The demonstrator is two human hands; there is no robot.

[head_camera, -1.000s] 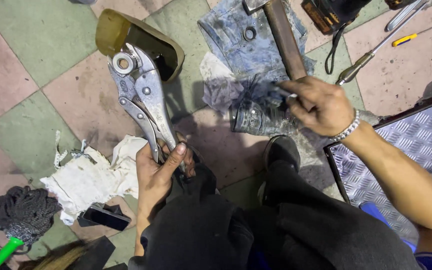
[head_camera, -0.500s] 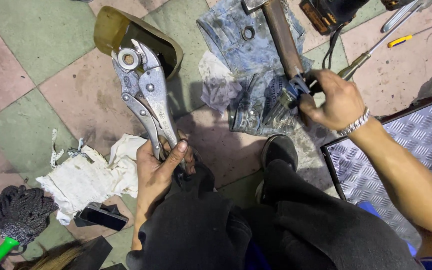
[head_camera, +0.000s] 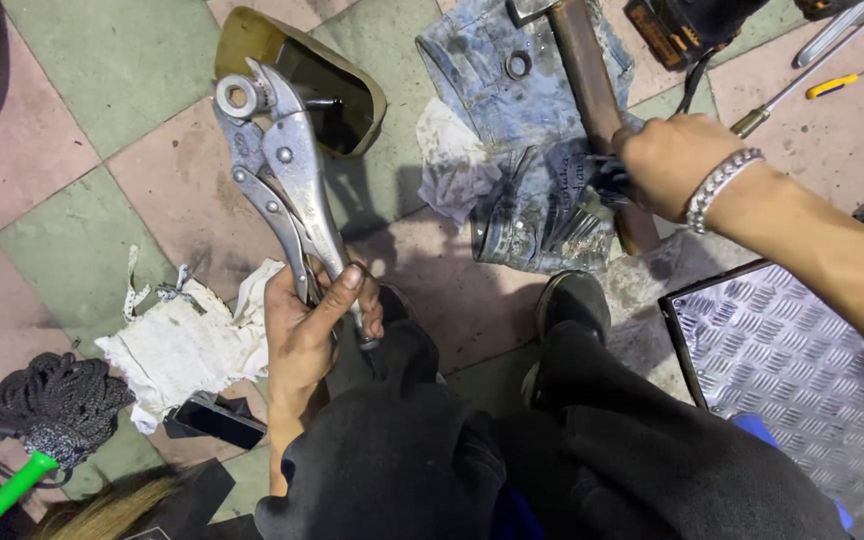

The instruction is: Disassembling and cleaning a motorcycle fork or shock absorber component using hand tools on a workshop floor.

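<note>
— What has the left hand (head_camera: 304,330) got?

— Fingers wrapped tight round the handles of long steel locking pliers (head_camera: 277,185), held up over the tiled floor (head_camera: 52,180); their jaws clamp a small metal ring (head_camera: 233,97), likely to steady it.

— And the right hand (head_camera: 667,160)?

— Closed on a small dark part (head_camera: 602,180) above the greasy denim rag (head_camera: 527,150), beside a wooden hammer handle (head_camera: 587,90).

White rag (head_camera: 187,345) on tiled floor (head_camera: 62,150); dark mop head (head_camera: 57,405); tread plate (head_camera: 792,350); screwdriver (head_camera: 797,98).
</note>
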